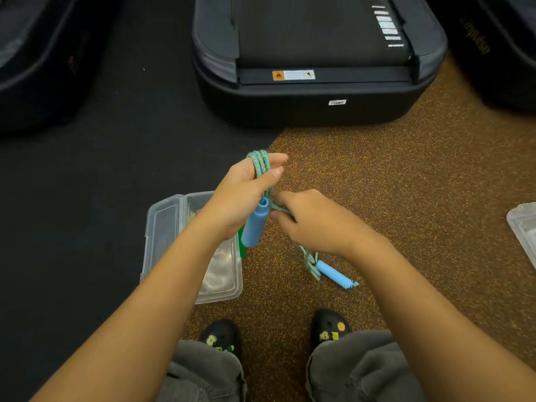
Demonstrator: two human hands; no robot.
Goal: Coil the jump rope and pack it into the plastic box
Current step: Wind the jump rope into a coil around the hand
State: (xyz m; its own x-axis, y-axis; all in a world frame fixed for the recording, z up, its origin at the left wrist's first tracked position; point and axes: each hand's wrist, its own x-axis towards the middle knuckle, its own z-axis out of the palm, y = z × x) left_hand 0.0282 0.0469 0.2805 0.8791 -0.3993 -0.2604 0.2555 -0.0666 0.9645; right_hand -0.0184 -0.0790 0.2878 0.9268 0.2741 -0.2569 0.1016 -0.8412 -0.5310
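Note:
My left hand (246, 192) holds several loops of the blue-and-green braided jump rope (261, 163), and one light-blue handle (255, 224) hangs down below its palm. My right hand (313, 221) pinches a strand of the rope just to the right of that handle. From there the rope runs down to the second light-blue handle (333, 274), which lies on the speckled floor. A clear plastic box (229, 285) with its lid (162, 227) swung open to the left sits on the floor under my left forearm.
The end of a black treadmill (313, 100) stands straight ahead, with other dark machines at the far left and right. Another clear plastic container (525, 230) shows at the right edge. A green object (242, 248) pokes out beside the box. My two black shoes (330, 326) are below.

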